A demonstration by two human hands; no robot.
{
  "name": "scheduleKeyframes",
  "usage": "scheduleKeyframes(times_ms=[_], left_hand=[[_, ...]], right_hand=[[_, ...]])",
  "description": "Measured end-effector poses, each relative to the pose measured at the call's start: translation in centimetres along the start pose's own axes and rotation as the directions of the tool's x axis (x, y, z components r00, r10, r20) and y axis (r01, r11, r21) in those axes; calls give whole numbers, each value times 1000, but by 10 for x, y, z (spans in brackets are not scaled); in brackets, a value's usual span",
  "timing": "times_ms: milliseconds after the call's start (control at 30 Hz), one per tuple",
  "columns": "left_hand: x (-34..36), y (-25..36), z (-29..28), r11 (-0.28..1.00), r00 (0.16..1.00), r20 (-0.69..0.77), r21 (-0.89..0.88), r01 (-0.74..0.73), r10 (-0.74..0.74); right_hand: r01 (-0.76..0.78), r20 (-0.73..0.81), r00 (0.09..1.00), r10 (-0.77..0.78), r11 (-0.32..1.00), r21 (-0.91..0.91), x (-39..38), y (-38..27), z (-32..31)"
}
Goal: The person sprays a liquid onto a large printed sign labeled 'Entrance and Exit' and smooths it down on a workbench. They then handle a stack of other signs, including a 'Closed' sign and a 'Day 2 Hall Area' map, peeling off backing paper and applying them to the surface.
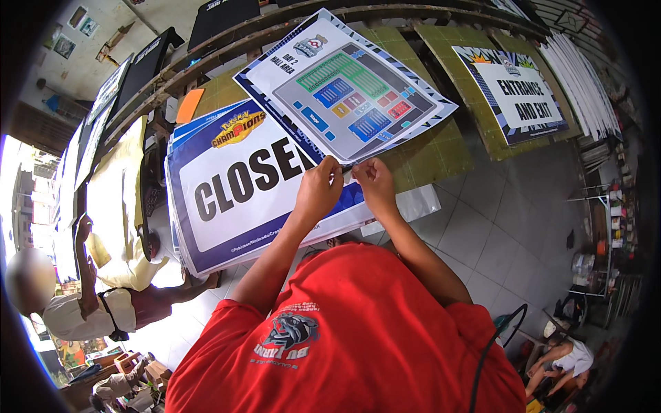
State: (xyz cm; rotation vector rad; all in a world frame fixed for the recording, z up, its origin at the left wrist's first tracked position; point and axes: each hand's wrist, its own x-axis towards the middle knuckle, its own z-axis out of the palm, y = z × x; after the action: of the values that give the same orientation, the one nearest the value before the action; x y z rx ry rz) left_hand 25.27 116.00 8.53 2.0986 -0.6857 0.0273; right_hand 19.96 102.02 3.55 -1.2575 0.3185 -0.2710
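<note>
A printed floor-plan poster (286, 76) with coloured blocks and a dark patterned border lies aslant in front of me. Its near corner reaches my fingers. At that corner my left hand (319, 187) is closed in a pinch on the poster's edge. Just to its right, my right hand (376, 186) is also pinched, its fingertips close to the left ones; whatever it grips is too small to make out. Under the poster and my left wrist is a stack of signs, topped by a large blue-bordered sign (200, 165) with big black letters.
Green cutting boards (441, 148) cover the worktable. To the right lies another bordered sign (520, 96), beside a stack of white sheets (578, 82). An orange piece (189, 105) rests at the left. One person (103, 313) stands at left; another (568, 361) sits lower right.
</note>
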Motion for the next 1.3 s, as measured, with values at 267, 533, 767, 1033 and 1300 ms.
scheduleKeyframes(times_ms=[267, 533, 767, 1033, 1300], left_hand=[[4, 1, -4, 976, 978, -23, -71, 207, -209], [13, -48, -5, 454, 777, 163, -732, 508, -608], [30, -92, -25, 290, 729, 310, -769, 570, -611], [27, -111, -22, 265, 694, 364, -736, 623, -620], [48, -102, -45, 929, 938, -173, -275, 247, -300]], right_hand=[[176, 62, 983, -173, 983, -48, 16, -1, 9], [253, 110, 967, -228, 831, -495, 53, -20, 52], [219, 106, 975, -193, 788, -575, 82, 12, 72], [124, 34, 991, -131, 771, -624, 65, 16, 57], [158, 85, 987, -140, 669, -726, 68, 14, 65]])
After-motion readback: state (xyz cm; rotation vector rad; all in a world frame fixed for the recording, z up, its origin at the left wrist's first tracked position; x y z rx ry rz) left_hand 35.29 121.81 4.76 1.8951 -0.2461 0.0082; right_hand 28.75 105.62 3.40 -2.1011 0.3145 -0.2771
